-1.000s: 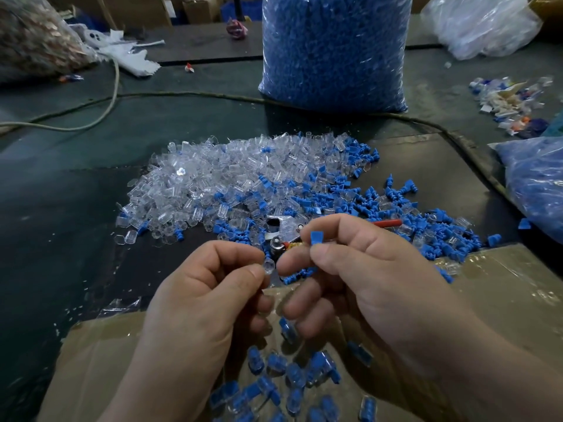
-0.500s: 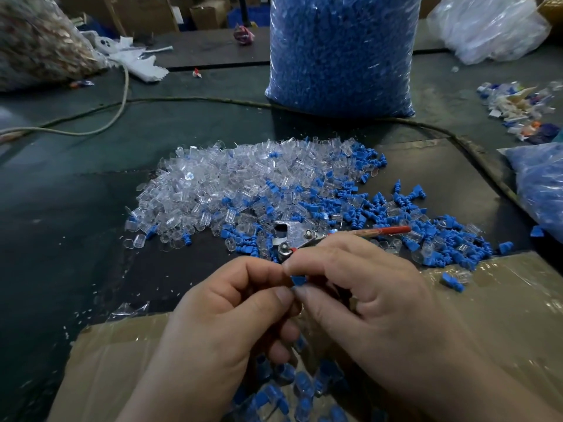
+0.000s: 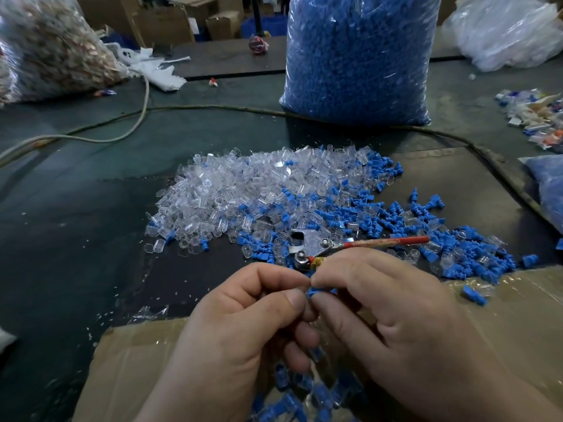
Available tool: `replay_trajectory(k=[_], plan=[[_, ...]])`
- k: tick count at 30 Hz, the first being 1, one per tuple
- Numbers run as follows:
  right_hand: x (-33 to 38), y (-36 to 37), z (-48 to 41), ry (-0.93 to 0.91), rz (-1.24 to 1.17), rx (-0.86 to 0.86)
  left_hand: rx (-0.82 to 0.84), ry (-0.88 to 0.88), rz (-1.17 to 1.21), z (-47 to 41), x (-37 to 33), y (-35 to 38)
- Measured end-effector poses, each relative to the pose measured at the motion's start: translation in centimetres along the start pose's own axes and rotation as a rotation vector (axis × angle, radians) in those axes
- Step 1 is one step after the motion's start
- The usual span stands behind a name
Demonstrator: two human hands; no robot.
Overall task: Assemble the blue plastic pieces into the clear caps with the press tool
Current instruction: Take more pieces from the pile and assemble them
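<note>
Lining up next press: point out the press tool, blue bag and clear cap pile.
press tool (image 3: 313,242): head view, metal head plate.
blue bag (image 3: 356,62): head view, front middle.
clear cap pile (image 3: 231,190): head view, centre.

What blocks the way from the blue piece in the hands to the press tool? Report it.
Nothing visible does. The left hand and right hand pinch the blue piece together; the press tool lies on the table just beyond them, loose clear caps scattered around its head.

right hand (image 3: 396,324) meets left hand (image 3: 243,330), blue piece (image 3: 313,291) lowered
</note>
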State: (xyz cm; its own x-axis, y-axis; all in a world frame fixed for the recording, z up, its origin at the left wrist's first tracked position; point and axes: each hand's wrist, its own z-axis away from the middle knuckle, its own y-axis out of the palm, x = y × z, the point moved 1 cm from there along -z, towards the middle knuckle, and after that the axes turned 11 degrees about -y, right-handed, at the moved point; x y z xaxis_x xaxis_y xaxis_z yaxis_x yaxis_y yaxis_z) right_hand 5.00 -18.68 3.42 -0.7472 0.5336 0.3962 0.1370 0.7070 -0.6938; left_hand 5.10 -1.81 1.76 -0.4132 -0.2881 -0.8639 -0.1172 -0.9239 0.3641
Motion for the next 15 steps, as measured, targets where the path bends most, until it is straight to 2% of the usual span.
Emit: replay_trajectory(k=[4,7,9,12,15], plan=[[0.1,-0.1,0.1,-0.045,0.051,0.034,0.019,0.015,-0.030,0.0,0.1,0.1],[-0.1,-0.3,-0.1,-0.096,0.165,0.073,-0.053,0.058,-0.103,-0.2,0.3,-0.1],[-1.0,-0.5,-0.2,0.048,0.330,0.197,-0.104,0.079,-0.108,-0.3,0.3,-0.4],[-3.4,-1.2,0.1,0.404,0.488,0.478,-0.146,0.103,-0.169,-0.4,0.3,-0.8],[-4.9,-1.2,0.5,0.450,0.521,0.587,-0.166,0.098,-0.228,-0.6,0.7,-1.2]])
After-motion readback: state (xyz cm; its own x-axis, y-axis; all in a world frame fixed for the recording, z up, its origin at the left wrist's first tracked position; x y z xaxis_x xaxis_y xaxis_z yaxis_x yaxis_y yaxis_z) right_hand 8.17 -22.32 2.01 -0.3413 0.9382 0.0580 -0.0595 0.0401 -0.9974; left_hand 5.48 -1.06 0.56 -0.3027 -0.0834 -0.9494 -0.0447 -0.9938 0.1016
